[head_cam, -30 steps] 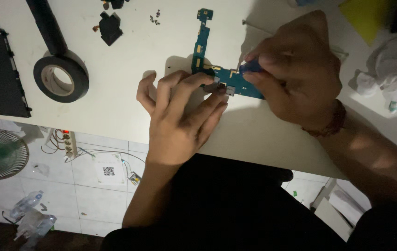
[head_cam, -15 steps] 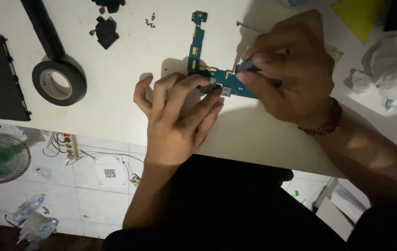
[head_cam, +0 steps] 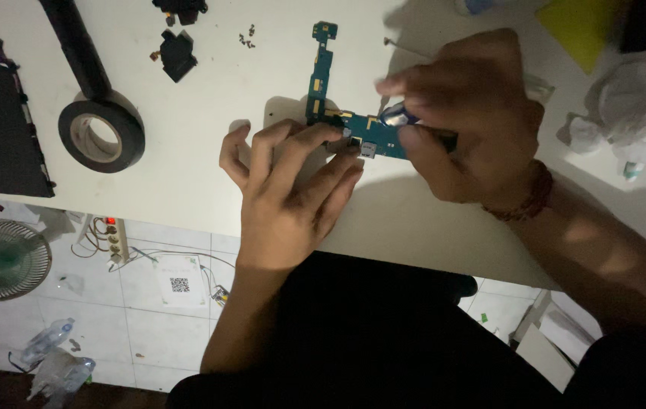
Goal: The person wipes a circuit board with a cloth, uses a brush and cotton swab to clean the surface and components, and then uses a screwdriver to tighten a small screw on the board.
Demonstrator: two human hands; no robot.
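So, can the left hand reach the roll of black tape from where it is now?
Probably yes: the left hand rests on the circuit board, and the table between it and the black tape looks bare.

left hand (head_cam: 289,193) flat on white table (head_cam: 209,129), fingertips pressing L-shaped teal circuit board (head_cam: 321,83) | right hand (head_cam: 463,125) pinching small blue-tipped tool (head_cam: 395,115) down onto the board | black roll of tape (head_cam: 101,136) well left | tiny loose screws (head_cam: 247,35) near board's top | crumpled white tissue (head_cam: 618,106) right
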